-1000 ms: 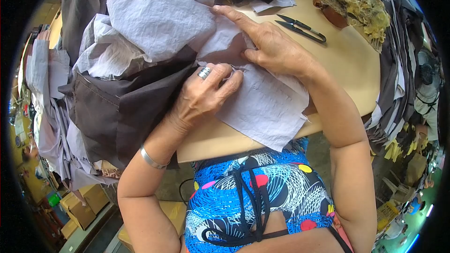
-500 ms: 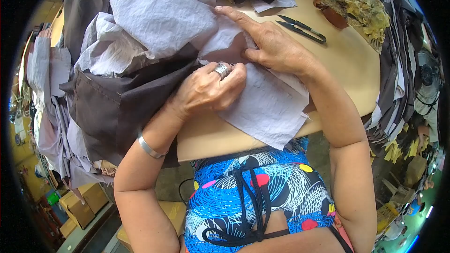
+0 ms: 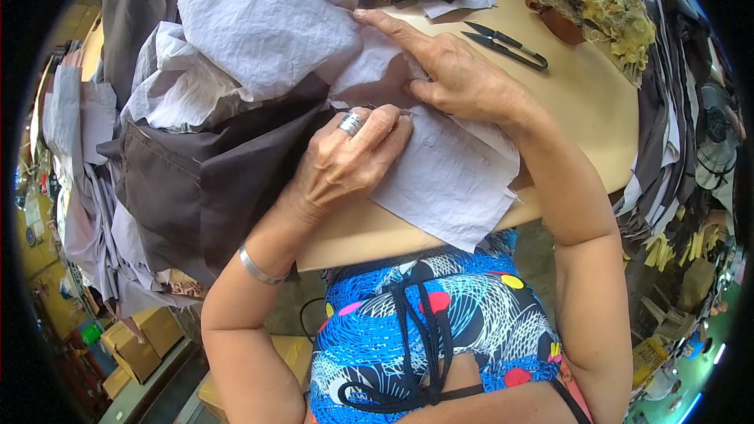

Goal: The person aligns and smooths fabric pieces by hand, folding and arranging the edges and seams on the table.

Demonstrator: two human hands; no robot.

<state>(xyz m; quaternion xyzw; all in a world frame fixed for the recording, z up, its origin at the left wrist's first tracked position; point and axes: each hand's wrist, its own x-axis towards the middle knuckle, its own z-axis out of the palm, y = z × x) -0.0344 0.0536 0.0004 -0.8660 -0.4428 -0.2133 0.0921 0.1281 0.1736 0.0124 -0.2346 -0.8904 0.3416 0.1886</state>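
Note:
A pale lilac-grey fabric piece (image 3: 452, 177) lies over the table's near edge, its pointed corner hanging down. My left hand (image 3: 349, 153), with a silver ring and bracelet, has its fingers curled and pinched at the upper edge of this fabric; their tips are partly hidden. My right hand (image 3: 463, 78) rests on the fabric with the index finger stretched out to the left and the thumb apart from it; its other fingers are mostly hidden. Dark brown fabric (image 3: 212, 188) joins the bunched pale cloth (image 3: 267, 35) left of my hands.
Black thread snips (image 3: 506, 45) lie on the tan table (image 3: 581, 114) beyond my right hand. A heap of yellowish thread scraps (image 3: 601, 12) sits at the far right. Stacked dark and pale fabric hangs along both sides. Cardboard boxes (image 3: 141, 338) stand low at left.
My left hand has turned slightly and its wrist has shifted down and right, with the fingertips still at the fabric edge. My right hand has barely moved.

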